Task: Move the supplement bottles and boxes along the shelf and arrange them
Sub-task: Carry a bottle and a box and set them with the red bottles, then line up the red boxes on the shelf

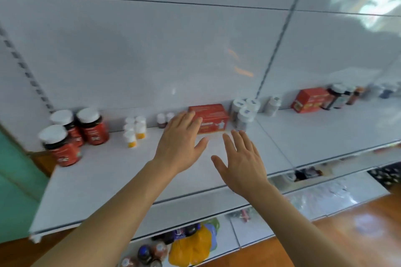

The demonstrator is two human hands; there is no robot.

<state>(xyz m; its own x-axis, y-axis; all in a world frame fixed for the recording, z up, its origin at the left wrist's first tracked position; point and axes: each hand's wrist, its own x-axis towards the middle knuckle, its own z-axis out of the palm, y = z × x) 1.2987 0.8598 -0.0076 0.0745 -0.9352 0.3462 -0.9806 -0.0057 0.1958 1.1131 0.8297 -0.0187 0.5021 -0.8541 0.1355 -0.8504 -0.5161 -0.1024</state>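
Both hands over the white metal shelf (108, 180), fingers straight and spread, nothing held. Left hand (181, 138) at 12 o'clock of frame centre, fingertips overlapping the left end of the red rectangular cardboard box (213, 118); contact vs. hover, can't tell. Right hand (240, 158) just short of the box's front right corner, at its 5 o'clock, apart from it.

Box sits against the back panel. White-capped pale plastic bottles (244, 109) in a cluster touching or just beside its right end, at 3 o'clock. Two small dark bottles with white caps (165, 119) at its 9 o'clock. Further along at 9: small white-and-yellow bottles (134, 130), then three big red-labelled dark jars with white lids (73, 134). Second red box (311, 101) well off at 2 o'clock.

Handling, my read: box is light, stiff but crushable, slides easily on the smooth shelf. Take it palm on each short end, or push low on one end. Neighbouring bottles look tall and tippy; keep the box from nudging them.
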